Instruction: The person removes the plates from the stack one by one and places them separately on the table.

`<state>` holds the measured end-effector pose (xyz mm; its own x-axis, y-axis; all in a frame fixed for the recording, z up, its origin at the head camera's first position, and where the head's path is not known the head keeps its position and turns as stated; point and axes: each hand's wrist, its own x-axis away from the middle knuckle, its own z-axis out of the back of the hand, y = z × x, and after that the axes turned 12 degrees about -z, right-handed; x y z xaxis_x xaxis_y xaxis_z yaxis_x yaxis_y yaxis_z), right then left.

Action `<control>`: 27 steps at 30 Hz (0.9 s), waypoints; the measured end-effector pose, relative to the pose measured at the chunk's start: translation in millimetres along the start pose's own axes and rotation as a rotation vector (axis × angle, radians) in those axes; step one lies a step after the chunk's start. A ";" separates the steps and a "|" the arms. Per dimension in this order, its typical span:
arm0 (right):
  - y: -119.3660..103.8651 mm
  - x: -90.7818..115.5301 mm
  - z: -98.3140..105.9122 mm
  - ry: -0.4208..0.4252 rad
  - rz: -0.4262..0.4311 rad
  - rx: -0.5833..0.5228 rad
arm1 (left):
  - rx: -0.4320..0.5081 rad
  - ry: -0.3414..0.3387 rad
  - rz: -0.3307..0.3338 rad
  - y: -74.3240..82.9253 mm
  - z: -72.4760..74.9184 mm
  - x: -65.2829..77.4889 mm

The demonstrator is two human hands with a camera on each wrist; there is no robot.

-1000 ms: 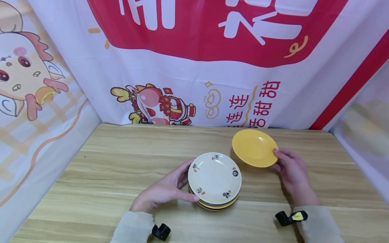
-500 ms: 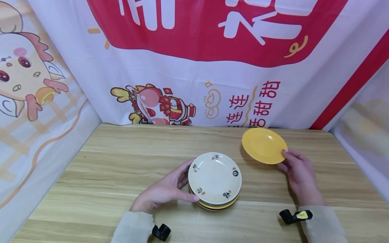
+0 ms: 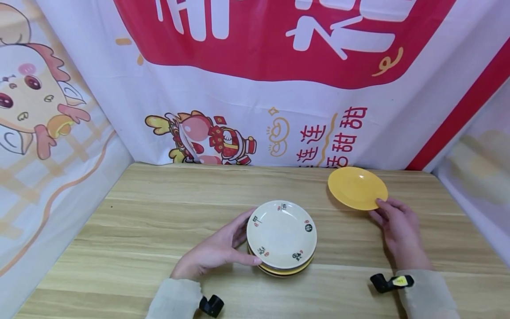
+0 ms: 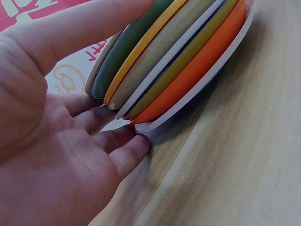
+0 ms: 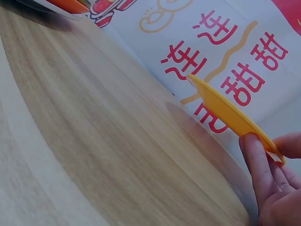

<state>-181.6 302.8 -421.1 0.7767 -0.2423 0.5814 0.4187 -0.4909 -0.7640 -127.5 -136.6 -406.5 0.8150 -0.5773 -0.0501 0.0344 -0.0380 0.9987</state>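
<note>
A stack of plates (image 3: pixel 281 235) stands on the table, topped by a cream plate (image 3: pixel 280 234) with small black and red characters round its rim. My left hand (image 3: pixel 221 246) holds the stack's left side, thumb at the near edge and fingers at the far side. In the left wrist view the stacked plates' edges show as green, yellow, beige, white, olive and orange bands (image 4: pixel 188 73) beside the fingers. To the right, a yellow plate (image 3: pixel 356 188) hangs above the table, tilted. My right hand (image 3: pixel 402 228) pinches its right rim between thumb and fingers (image 5: pixel 256 155).
The wood-grain table (image 3: pixel 159 199) extends on both sides of the stack. A printed white and red cloth (image 3: pixel 255 97) hangs along the table's back edge, close behind the yellow plate. Further cloth (image 3: pixel 59 190) closes off the left side.
My right hand has carried the yellow plate to the right and slightly back, away from the stack. My left hand and the stack have stayed in place.
</note>
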 end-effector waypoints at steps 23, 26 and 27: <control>-14.3 -7.6 24.7 0.140 0.013 -0.165 | -0.002 0.005 -0.011 -1.5 0.8 -0.2; -17.2 -8.1 30.5 0.147 0.017 -0.191 | -0.007 0.009 -0.006 -1.6 1.1 -0.3; -18.1 -8.4 32.2 0.148 0.016 -0.199 | -0.008 0.009 -0.007 -1.5 1.2 -0.4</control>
<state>-180.5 340.7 -421.1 0.6991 -0.3643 0.6153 0.2945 -0.6374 -0.7120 -128.5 -137.3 -408.1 0.8197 -0.5700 -0.0574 0.0449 -0.0360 0.9983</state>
